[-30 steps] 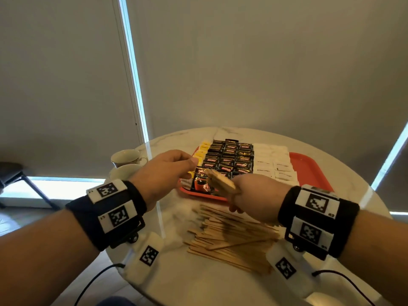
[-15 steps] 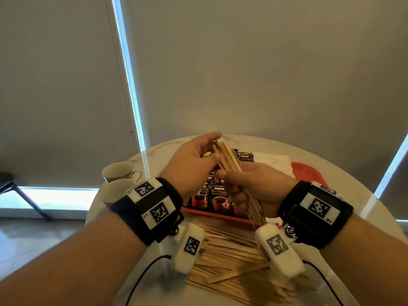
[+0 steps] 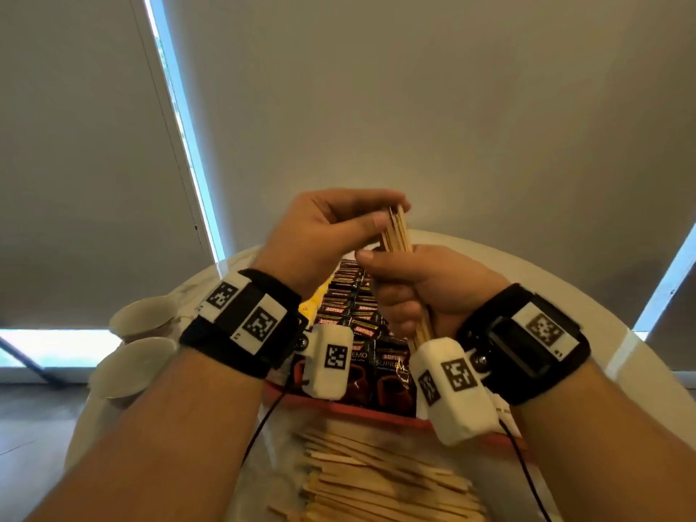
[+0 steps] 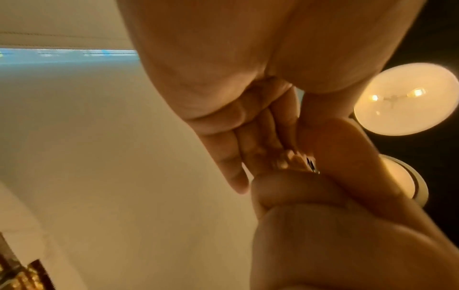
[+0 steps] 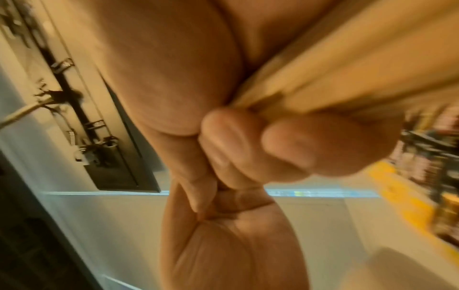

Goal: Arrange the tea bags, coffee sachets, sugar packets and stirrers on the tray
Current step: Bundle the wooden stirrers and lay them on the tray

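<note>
Evidently squaring a bundle of stirrers (image 3: 396,231), the right hand (image 3: 422,292) clasps it upright above the tray (image 3: 376,410) while the left hand (image 3: 324,229) pinches its top ends, presumably to even them. More stirrers lie in a loose pile (image 3: 376,480) on the table's near side, off the tray.

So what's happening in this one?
A person is tidying a bundle of stirrers held upright above the tray. The right hand grips the bundle while the left hand pinches its top end. Coffee sachets already lie in rows on the tray. More loose stirrers lie on the table, and two cups stand at the left.
</note>
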A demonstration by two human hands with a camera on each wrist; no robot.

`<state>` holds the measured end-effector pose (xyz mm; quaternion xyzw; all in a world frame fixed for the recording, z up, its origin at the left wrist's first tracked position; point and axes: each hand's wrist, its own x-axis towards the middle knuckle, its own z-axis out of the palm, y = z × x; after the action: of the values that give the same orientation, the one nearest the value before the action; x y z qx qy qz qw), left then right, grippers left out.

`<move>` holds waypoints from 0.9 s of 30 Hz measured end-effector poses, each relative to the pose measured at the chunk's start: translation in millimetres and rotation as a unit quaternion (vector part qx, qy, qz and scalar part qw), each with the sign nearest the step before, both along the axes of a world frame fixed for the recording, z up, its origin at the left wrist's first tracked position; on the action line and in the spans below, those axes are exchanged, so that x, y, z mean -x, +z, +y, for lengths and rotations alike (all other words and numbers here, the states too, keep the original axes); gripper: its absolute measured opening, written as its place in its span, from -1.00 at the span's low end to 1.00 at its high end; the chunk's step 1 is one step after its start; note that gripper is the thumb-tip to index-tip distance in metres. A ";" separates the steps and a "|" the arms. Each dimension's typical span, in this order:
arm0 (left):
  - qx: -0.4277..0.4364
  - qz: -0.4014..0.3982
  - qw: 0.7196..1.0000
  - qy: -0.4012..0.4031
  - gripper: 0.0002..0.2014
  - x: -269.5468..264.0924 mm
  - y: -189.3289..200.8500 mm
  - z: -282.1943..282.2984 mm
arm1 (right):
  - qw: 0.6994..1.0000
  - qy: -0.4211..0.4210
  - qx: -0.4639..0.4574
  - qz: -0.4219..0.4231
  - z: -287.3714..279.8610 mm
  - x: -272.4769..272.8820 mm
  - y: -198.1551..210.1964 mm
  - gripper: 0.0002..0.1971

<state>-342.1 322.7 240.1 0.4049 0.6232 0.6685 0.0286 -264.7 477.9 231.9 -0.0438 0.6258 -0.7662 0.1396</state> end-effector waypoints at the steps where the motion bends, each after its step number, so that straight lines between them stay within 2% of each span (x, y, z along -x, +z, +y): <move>1: -0.031 -0.027 0.999 -0.014 -0.71 3.2 0.0 0.9 | 1.000 -0.004 0.010 0.018 2.5 3.9 3.1 -0.74; 4: -0.080 -0.142 0.986 -0.034 -0.67 10.8 -7.7 7.1 | 0.992 -0.039 0.063 0.101 10.4 18.2 10.8 -0.63; 8: -0.063 -0.291 0.953 -0.064 -0.38 18.5 -29.7 15.9 | 0.964 -0.089 0.140 0.209 18.5 34.2 16.7 -0.55; 13: -0.077 -0.396 0.908 -0.112 -0.19 13.5 -49.6 25.0 | 0.925 -0.167 0.183 0.289 20.0 44.2 9.1 -0.57; 16: -0.081 -0.426 0.892 -0.131 -0.06 14.2 -55.1 27.0 | 0.920 -0.152 0.174 0.317 15.2 51.6 -2.0 -0.58; 18: -0.080 -0.441 0.882 -0.145 0.00 15.9 -58.5 26.2 | 0.927 -0.135 0.141 0.320 13.1 55.6 -9.2 -0.55; 23: -0.110 -0.470 0.856 -0.186 -0.11 16.6 -64.2 25.1 | 0.943 -0.095 0.025 0.318 2.9 58.5 -24.1 -0.63; 25: -0.115 -0.464 0.859 -0.185 -0.12 17.2 -66.9 26.7 | 0.948 -0.096 0.015 0.301 -1.0 58.6 -28.2 -0.63; 27: -0.095 -0.433 0.879 -0.177 -0.11 20.0 -68.4 26.4 | 0.953 -0.101 0.030 0.285 -4.1 58.3 -29.0 -0.60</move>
<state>-362.1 349.2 171.7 0.1790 0.3997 0.8172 0.3747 -323.0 473.8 202.9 -0.2014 0.6176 -0.7501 -0.1239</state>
